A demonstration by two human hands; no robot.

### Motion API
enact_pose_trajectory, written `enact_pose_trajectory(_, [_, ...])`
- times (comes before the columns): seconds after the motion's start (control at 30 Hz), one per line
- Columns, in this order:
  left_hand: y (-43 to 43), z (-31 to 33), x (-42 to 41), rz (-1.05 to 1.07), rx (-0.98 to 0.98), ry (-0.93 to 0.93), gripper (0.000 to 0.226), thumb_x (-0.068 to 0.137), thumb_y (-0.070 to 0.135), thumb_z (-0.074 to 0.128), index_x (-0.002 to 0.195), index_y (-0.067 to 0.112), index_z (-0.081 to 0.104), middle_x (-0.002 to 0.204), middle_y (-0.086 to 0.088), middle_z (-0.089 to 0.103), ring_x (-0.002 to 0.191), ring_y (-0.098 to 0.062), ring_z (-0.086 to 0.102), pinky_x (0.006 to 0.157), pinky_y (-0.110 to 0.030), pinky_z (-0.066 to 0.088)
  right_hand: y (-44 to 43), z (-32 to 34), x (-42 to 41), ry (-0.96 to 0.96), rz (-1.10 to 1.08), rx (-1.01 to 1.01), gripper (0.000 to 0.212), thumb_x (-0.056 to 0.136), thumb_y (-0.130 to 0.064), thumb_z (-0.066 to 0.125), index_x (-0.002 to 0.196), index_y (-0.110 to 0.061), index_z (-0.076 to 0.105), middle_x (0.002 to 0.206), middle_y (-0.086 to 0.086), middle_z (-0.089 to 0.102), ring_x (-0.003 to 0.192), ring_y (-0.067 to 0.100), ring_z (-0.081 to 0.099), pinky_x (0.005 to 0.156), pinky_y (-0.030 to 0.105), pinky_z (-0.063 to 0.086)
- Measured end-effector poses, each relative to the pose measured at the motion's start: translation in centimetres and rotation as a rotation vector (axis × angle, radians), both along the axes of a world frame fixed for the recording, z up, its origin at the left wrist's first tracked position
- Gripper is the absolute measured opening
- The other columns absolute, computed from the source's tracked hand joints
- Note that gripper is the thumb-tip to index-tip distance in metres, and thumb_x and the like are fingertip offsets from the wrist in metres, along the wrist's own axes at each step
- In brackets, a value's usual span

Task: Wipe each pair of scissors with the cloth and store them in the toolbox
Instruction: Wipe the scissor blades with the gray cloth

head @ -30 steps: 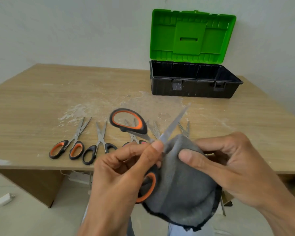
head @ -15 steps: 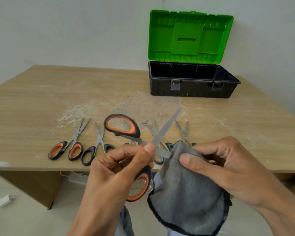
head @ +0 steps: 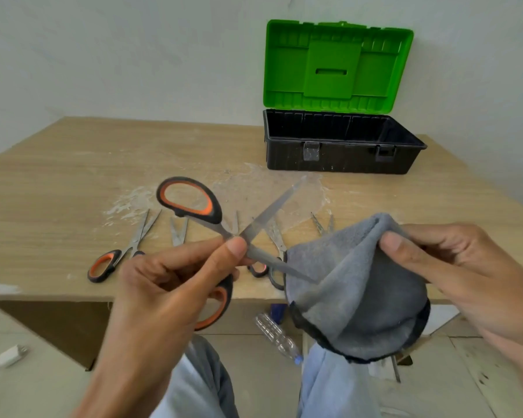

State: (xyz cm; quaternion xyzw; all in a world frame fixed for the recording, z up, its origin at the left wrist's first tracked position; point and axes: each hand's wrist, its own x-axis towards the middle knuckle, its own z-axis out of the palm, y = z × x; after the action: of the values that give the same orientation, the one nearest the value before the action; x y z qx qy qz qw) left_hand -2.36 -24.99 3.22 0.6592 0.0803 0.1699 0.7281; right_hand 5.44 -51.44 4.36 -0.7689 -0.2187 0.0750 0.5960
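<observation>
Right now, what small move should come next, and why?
Probably close the grey cloth round the lower blade and draw along it: the left hand pinches the open orange-handled scissors at the pivot; that blade's tip meets the cloth the right hand holds.

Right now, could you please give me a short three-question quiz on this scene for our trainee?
1. True or false: the toolbox stands with its lid shut.
2. Which hand grips the grey cloth? A) the left B) the right
3. Fill in: the blades of the scissors in the left hand are ____ (open or closed).

Key: 1 false, the lid stands open; 2 B, the right hand; 3 open.
</observation>
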Motion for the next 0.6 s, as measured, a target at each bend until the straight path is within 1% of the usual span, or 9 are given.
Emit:
enact_pose_trajectory(0.13, [1.0, 1.0, -0.3, -0.028, 0.249, -0.016, 0.010, 0.065, 0.036, 0.076, 0.074, 0.034, 0.082, 0.071, -0.007, 0.077, 0.069, -0.016, 0.071, 0.067, -0.021, 0.055, -0.7, 0.8, 0.3, -0.023, -0.005, -0.001, 0.053, 0.073, -0.069, 0.078, 0.108, -0.030, 0.084, 0.111, 0.000, 0.082, 0.107, 0.018, 0.078, 0.084, 0.027, 0.063])
enact_pose_trajectory(0.17, [1.0, 1.3, -0.3, -0.061, 0.295, -0.007, 0.009, 0.066, 0.037, 0.076, 0.073, 0.036, 0.081, 0.071, -0.012, 0.076, 0.068, -0.018, 0.069, 0.065, -0.024, 0.054, -0.8, 0.9, 0.4, -0.034, -0.001, -0.014, 0.050, 0.075, -0.067, 0.078, 0.107, -0.030, 0.084, 0.110, 0.000, 0.082, 0.107, 0.018, 0.078, 0.084, 0.028, 0.063])
enact_pose_trajectory(0.23, [1.1, 1.8, -0.2, -0.137, 0.351, -0.001, 0.007, 0.070, 0.037, 0.075, 0.073, 0.039, 0.081, 0.075, -0.025, 0.071, 0.062, -0.019, 0.055, 0.058, -0.028, 0.045, -0.6, 1.2, 0.6, -0.038, 0.010, -0.036, 0.037, 0.082, -0.056, 0.077, 0.106, -0.030, 0.084, 0.110, 0.001, 0.082, 0.106, 0.019, 0.078, 0.086, 0.034, 0.064])
enact_pose_trajectory(0.27, [1.2, 1.9, 0.0, -0.163, 0.368, -0.005, 0.008, 0.071, 0.038, 0.074, 0.074, 0.039, 0.081, 0.074, -0.026, 0.069, 0.059, -0.017, 0.048, 0.055, -0.027, 0.040, -0.5, 1.4, 0.7, -0.037, 0.025, -0.053, 0.031, 0.085, -0.050, 0.076, 0.106, -0.030, 0.084, 0.109, 0.001, 0.082, 0.106, 0.020, 0.079, 0.087, 0.037, 0.064])
enact_pose_trajectory(0.37, [1.4, 2.0, 0.5, -0.231, 0.439, -0.038, 0.011, 0.071, 0.044, 0.072, 0.077, 0.040, 0.081, 0.062, -0.007, 0.069, 0.052, -0.011, 0.043, 0.051, -0.028, 0.039, -0.1, 2.0, 0.8, -0.055, 0.088, -0.140, 0.027, 0.088, -0.046, 0.072, 0.106, -0.031, 0.084, 0.109, 0.000, 0.083, 0.106, 0.020, 0.079, 0.088, 0.037, 0.064])
enact_pose_trajectory(0.43, [1.5, 2.3, 0.8, -0.255, 0.493, -0.060, 0.010, 0.072, 0.045, 0.071, 0.078, 0.043, 0.080, 0.064, 0.005, 0.072, 0.054, -0.007, 0.052, 0.053, -0.028, 0.044, 0.4, 2.6, 0.9, -0.064, 0.101, -0.175, 0.020, 0.090, -0.041, 0.072, 0.102, -0.032, 0.085, 0.107, -0.004, 0.083, 0.104, 0.016, 0.079, 0.087, 0.034, 0.064])
enact_pose_trajectory(0.5, [1.9, 2.7, 1.0, -0.235, 0.533, -0.096, 0.010, 0.074, 0.040, 0.072, 0.079, 0.043, 0.080, 0.067, 0.011, 0.074, 0.054, -0.002, 0.058, 0.051, -0.020, 0.045, 0.7, 3.2, 1.1, -0.093, 0.101, -0.212, 0.024, 0.084, -0.041, 0.067, 0.099, -0.036, 0.085, 0.104, -0.009, 0.083, 0.102, 0.011, 0.079, 0.088, 0.029, 0.063])
enact_pose_trajectory(0.53, [2.2, 2.9, 1.1, -0.204, 0.544, -0.116, 0.010, 0.074, 0.037, 0.073, 0.080, 0.041, 0.080, 0.069, 0.012, 0.075, 0.054, -0.004, 0.061, 0.049, -0.020, 0.046, 0.8, 3.4, 1.3, -0.108, 0.096, -0.229, 0.025, 0.082, -0.042, 0.067, 0.097, -0.037, 0.085, 0.103, -0.010, 0.083, 0.100, 0.009, 0.079, 0.088, 0.027, 0.062])
enact_pose_trajectory(0.6, [2.7, 3.5, 1.2, -0.132, 0.572, -0.156, 0.012, 0.075, 0.033, 0.074, 0.082, 0.041, 0.080, 0.073, 0.015, 0.077, 0.066, -0.005, 0.071, 0.058, -0.022, 0.054, 0.7, 3.9, 1.4, -0.119, 0.103, -0.231, 0.025, 0.080, -0.043, 0.067, 0.096, -0.038, 0.085, 0.101, -0.011, 0.083, 0.099, 0.008, 0.079, 0.085, 0.025, 0.062])
